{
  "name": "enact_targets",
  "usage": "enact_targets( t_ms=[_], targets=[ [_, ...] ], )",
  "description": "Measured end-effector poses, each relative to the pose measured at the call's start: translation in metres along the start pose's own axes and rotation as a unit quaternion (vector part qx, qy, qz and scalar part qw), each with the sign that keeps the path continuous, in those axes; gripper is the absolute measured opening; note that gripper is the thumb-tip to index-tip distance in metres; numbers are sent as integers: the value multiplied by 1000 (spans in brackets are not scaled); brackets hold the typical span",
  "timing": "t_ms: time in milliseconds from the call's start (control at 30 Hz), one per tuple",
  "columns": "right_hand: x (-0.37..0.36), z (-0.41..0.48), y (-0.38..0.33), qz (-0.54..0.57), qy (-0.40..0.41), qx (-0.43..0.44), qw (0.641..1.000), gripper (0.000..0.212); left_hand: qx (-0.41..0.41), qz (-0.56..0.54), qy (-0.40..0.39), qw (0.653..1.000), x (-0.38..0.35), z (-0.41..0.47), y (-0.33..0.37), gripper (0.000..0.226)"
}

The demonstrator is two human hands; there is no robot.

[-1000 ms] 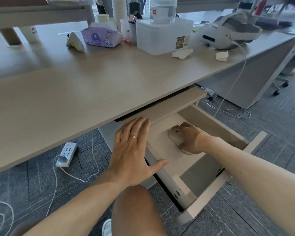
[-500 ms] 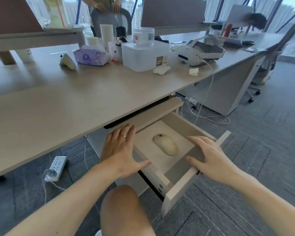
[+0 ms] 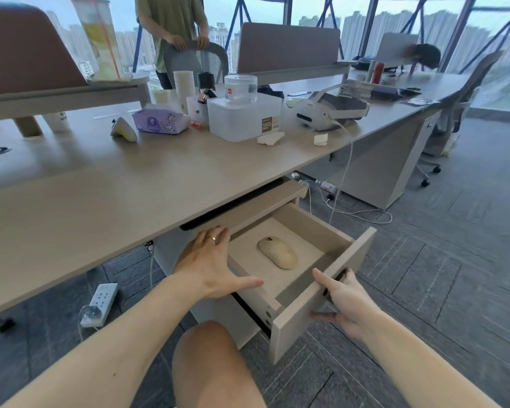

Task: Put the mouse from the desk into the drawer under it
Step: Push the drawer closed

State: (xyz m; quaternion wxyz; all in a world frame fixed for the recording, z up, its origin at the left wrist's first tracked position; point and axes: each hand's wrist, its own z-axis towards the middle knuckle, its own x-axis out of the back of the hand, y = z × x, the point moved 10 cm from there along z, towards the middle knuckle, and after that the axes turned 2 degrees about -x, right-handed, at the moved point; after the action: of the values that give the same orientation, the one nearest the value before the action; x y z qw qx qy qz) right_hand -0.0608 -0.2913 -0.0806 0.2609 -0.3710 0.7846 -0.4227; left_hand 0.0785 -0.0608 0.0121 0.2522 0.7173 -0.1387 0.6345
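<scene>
The left hand [image 3: 209,263] lies open and flat on the left wall of the drawer [image 3: 321,316], which stands pulled out under the surface [image 3: 106,201]. The mouse [image 3: 277,252] rests alone on the drawer floor. The right hand [image 3: 343,301] seems to grip the front panel, thumb on top, fingers beneath.

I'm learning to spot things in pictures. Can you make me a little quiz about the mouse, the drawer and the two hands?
1. True or false: the mouse lies inside the open drawer.
2. What is the right hand touching? A) the mouse B) the drawer's front panel C) the headset
3. Fill in: the left hand rests on the drawer's left ____.

Key:
1. True. It lies alone on the drawer floor; no hand touches it.
2. B. The fingers grip the front panel's top edge.
3. Wall. The palm lies along it, below the desk edge.
</scene>
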Motion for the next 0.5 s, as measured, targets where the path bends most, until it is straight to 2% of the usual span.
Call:
enact_targets(
  t_ms=[267,500],
  targets=[
    [-38,20,-9,10,-7,9,1000,63,3,-7,49,999,3,-1,0,143],
    [-85,50,-21,30,-24,18,999,69,-29,8,113,993,11,1,-3,123]
  ],
)
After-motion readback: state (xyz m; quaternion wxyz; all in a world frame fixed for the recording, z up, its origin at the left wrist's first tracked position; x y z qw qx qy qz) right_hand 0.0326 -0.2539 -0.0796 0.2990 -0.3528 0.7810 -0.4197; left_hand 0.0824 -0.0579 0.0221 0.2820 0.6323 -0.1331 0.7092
